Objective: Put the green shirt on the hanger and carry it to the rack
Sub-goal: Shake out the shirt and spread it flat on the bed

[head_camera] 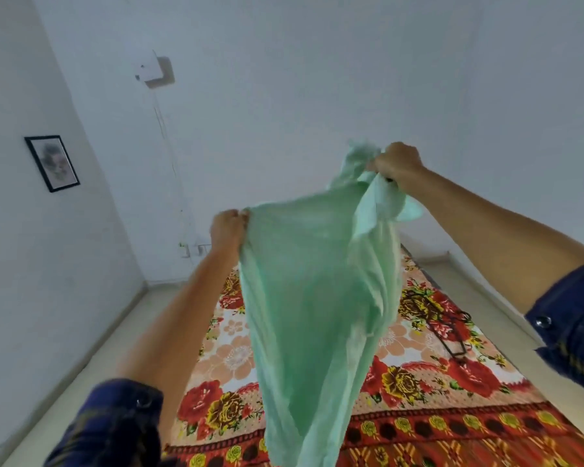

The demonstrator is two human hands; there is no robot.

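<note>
A pale green shirt (314, 298) hangs in the air in front of me, held up by both hands. My left hand (228, 227) pinches its upper left edge. My right hand (398, 161) is closed on the bunched collar area, higher and further right. The cloth drapes down over the middle of the bed. A dark hanger (452, 335) lies flat on the bedspread to the right of the shirt, partly hidden by the fabric. No rack is in view.
The bed carries a red, orange and yellow floral bedspread (435, 392). Pale floor runs along both sides of it. White walls stand behind, with a framed picture (52, 163) at left and a wall box (154, 70) with a cable.
</note>
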